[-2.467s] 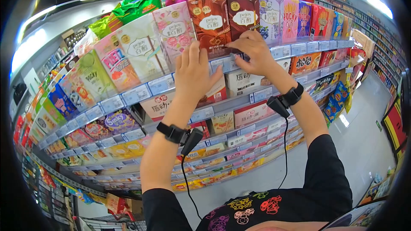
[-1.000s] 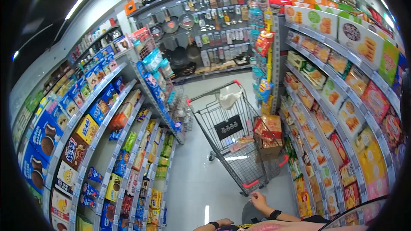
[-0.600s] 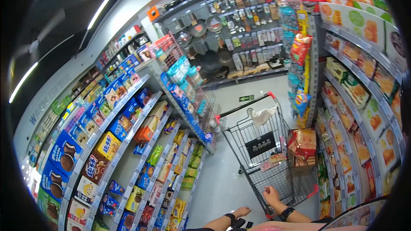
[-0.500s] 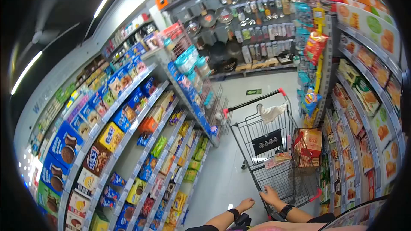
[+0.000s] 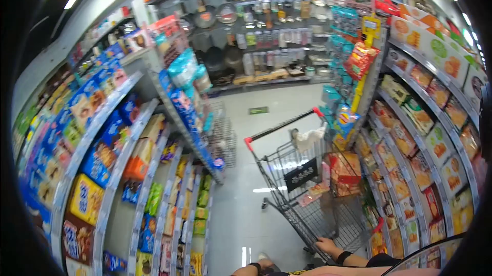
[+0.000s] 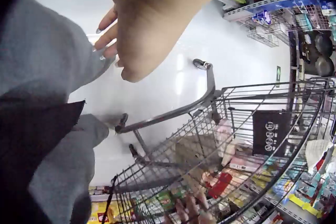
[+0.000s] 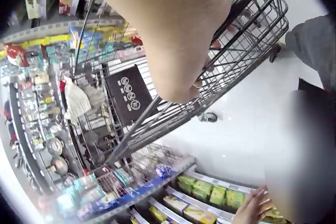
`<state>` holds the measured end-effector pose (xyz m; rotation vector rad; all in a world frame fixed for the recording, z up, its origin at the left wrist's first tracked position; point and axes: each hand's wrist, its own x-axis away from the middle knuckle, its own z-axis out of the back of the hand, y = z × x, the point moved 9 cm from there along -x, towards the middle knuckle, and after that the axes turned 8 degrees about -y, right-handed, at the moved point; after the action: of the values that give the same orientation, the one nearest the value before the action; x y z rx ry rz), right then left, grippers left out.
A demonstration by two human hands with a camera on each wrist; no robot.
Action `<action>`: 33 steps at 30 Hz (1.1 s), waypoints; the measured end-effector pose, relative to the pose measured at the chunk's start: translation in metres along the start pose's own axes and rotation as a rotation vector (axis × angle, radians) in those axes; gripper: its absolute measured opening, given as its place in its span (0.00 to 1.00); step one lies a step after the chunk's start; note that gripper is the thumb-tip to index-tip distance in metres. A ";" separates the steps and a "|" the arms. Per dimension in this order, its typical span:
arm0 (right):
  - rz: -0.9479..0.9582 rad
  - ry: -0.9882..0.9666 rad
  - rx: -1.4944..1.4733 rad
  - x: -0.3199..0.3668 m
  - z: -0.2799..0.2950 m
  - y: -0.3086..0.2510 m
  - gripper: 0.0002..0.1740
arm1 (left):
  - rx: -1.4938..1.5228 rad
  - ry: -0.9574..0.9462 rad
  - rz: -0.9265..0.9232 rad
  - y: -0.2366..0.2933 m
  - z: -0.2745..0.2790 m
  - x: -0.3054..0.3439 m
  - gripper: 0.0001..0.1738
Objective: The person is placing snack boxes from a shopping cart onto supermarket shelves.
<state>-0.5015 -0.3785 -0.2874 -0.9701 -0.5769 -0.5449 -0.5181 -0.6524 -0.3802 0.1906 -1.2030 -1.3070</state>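
A wire shopping cart (image 5: 292,194) stands askew in the aisle, its black handle with red ends turned away. At the cart's near end my right hand (image 5: 329,248) grips the rim; in the right wrist view the same hand (image 7: 181,66) covers part of the basket, fingertips bent past the metal. My left hand (image 5: 264,264) hangs low beside the cart, holding nothing. The left wrist view shows that hand (image 6: 139,35) above the floor, fingers loosely bent. Inside the cart lie pink packs (image 5: 313,194), and a white cloth (image 5: 310,138) hangs near the handle.
Snack shelves line the left (image 5: 115,166) and right (image 5: 428,166) sides. A wire rack (image 5: 221,140) stands at the left shelf's end. Hanging bags (image 5: 361,61) are on the right shelf's end. Pans (image 5: 205,17) hang across the back. A red box (image 5: 344,167) shows beyond the cart's side.
The view has turned from close shelves with pejoy boxes to the aisle, then shifted again. My right hand has come onto the cart's near rim. My left hand sits lower in view.
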 end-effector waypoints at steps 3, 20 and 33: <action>-0.011 0.104 0.190 -0.029 -0.024 0.046 0.31 | 0.166 0.159 0.448 -0.117 0.019 -0.005 0.24; -0.062 -0.187 -0.475 0.041 -0.040 0.055 0.15 | 0.789 0.056 0.257 0.017 0.089 -0.046 0.24; -0.029 -0.387 -0.709 0.090 -0.032 0.121 0.34 | 0.544 -0.135 -0.159 0.185 0.129 -0.102 0.15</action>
<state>-0.3504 -0.3665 -0.3135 -1.7660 -0.7611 -0.6040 -0.4792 -0.4448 -0.2512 0.6070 -1.6712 -1.1128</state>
